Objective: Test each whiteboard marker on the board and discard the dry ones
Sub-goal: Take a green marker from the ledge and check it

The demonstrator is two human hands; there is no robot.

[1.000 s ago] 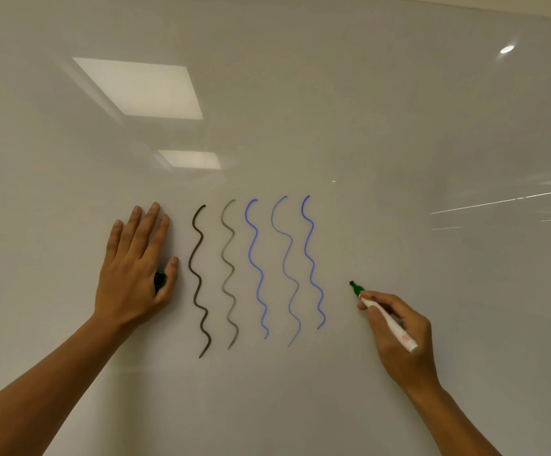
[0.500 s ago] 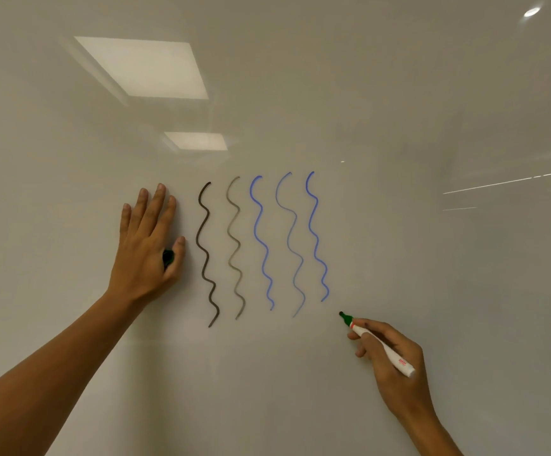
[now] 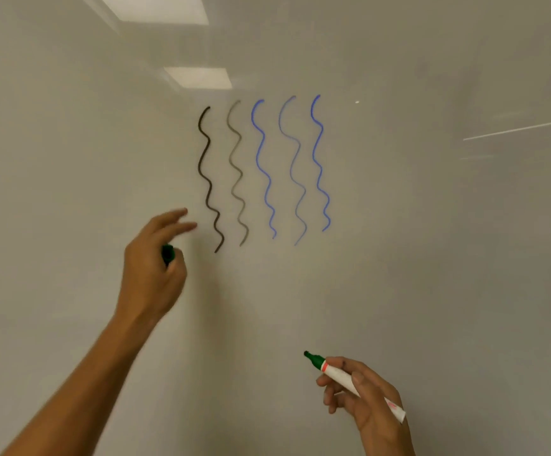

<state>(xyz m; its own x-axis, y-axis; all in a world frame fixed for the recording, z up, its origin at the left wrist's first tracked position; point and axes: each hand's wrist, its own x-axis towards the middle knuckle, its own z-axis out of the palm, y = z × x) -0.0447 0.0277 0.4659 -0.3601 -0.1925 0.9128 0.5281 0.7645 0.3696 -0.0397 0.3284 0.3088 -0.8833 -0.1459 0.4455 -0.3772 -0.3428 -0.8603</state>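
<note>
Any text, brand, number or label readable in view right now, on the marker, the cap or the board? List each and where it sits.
No text can be read.
Marker in the right hand: a small red print near the rear of the white barrel, too blurred to read.
Cap in the left hand: no lettering visible.
Board: five wavy test lines only, no words or numbers.

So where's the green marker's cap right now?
In the head view, the green cap sits in the left hand, left of the dark wavy line on the whiteboard.
</note>
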